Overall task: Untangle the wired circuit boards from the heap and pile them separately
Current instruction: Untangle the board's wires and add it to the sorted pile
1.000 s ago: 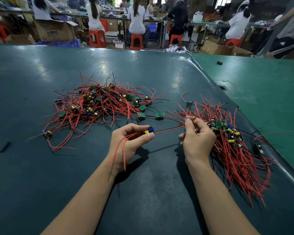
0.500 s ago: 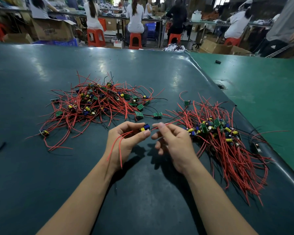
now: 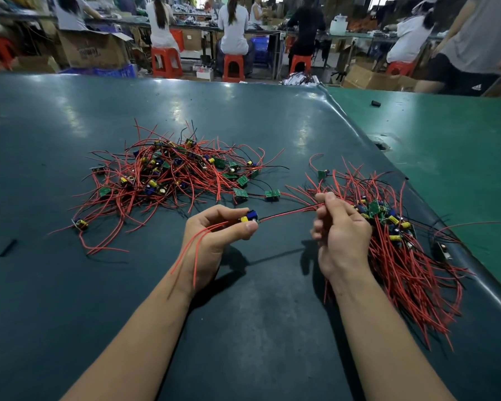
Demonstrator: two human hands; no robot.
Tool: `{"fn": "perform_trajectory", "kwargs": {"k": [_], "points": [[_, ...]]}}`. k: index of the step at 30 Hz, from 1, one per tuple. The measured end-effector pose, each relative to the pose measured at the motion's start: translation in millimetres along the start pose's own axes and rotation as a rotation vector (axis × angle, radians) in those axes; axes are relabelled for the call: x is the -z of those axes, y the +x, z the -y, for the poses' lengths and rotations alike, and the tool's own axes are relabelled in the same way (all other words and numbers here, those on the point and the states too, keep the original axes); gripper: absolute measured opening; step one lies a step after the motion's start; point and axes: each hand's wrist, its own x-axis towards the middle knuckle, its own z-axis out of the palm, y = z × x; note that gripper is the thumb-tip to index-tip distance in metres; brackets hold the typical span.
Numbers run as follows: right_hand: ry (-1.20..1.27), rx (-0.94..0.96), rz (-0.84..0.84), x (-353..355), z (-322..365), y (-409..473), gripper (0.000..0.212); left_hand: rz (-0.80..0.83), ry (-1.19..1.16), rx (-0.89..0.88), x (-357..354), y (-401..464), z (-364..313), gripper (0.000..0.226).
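Left hand (image 3: pixel 214 235) pinches a board (image 3: pixel 248 217) above the worktop (image 3: pixel 70 285) middle, near the front edge. Its wires (image 3: pixel 287 213) stretch rightward, taut, into the right hand (image 3: pixel 340 227), fingers curled round them. The sorted pile (image 3: pixel 402 241) lies just beyond that right grip, by the right edge; the heap (image 3: pixel 171 175) sits farther back, left.

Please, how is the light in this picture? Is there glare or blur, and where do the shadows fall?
Head view: pale overhead glare streaks the far part of the dark table; soft shadows lie under the left hand and right hand; wide-angle distortion curves the table edge; a person at the right edge is motion-blurred; the heap stays sharp.
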Motion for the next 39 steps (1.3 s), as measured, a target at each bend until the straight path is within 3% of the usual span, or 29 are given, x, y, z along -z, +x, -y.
{"fn": "perform_trajectory", "kwargs": {"k": [4,8,13,15,17,22,27,35,39], "points": [[0.006,-0.009,0.0,-5,-3,-1,0.034,-0.016,-0.108,0.012,1,2,-2,0.028],[0.027,0.034,-0.05,-4,-1,1,0.037,0.025,-0.002,-0.004,-2,-1,1,0.029],[-0.102,-0.147,0.219,-9,-3,-13,0.037,-0.075,-0.083,0.015,0,3,2,0.031],[-0.18,-0.213,0.362,-16,-9,-24,0.03,-0.037,-0.002,-0.003,-2,1,2,0.029],[-0.195,-0.217,0.403,-19,-15,-32,0.02,0.011,0.081,-0.023,-4,-4,1,0.028],[-0.224,-0.124,0.334,-15,-10,-25,0.021,-0.022,0.117,-0.023,-6,-3,1,0.028],[-0.153,-0.026,0.126,-7,-2,-9,0.021,-0.024,0.019,-0.02,-2,2,0,0.027],[-0.031,-0.021,-0.07,5,4,4,0.025,-0.204,-0.345,0.01,0,5,-13,0.021],[-0.154,0.064,0.007,2,0,-1,0.026,-0.212,-0.414,0.01,4,6,-20,0.019]]}}
